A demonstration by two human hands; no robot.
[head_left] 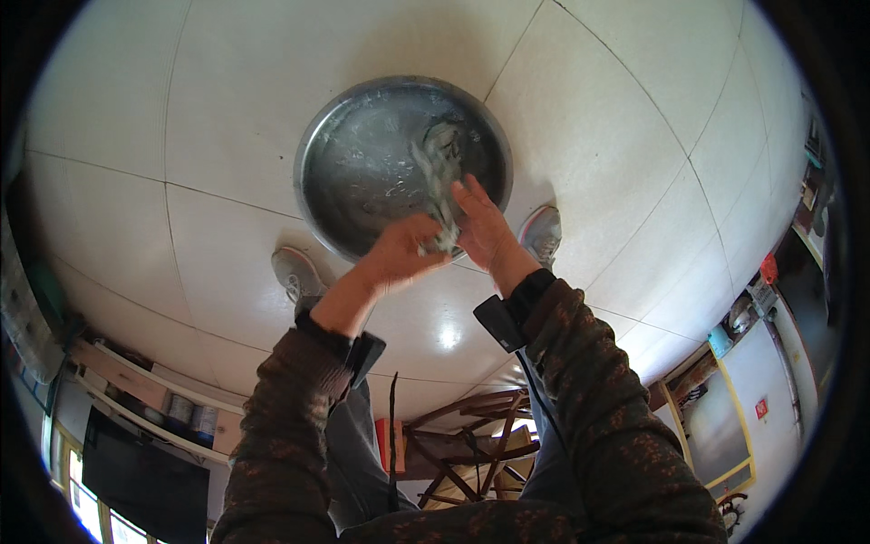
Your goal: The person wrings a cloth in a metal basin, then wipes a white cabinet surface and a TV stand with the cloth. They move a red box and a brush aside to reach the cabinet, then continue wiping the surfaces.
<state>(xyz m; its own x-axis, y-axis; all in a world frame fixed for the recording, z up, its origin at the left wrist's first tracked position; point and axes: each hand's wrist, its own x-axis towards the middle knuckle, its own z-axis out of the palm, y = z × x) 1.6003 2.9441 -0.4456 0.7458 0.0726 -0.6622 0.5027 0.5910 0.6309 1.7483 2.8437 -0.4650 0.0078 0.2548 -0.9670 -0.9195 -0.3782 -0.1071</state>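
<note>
A round metal basin (326,197) stands on the tiled floor between my shoes, with what looks like water inside. A wet, pale, twisted cloth (438,160) runs from inside the basin up to its near rim, somewhat blurred. My left hand (406,250) is curled around the cloth's near end, above the rim. Beside the cloth, to its right, my right hand (481,224) has its fingers partly spread; whether it grips any of the cloth is not clear. Both wrists wear dark strapped devices.
My grey shoes, left (298,273) and right (542,234), flank the basin on the pale tiles (238,238). Behind me are a wooden folding frame (479,455) and a red box (390,445). Shelves (163,408) and a dark flat screen (146,469) stand lower left.
</note>
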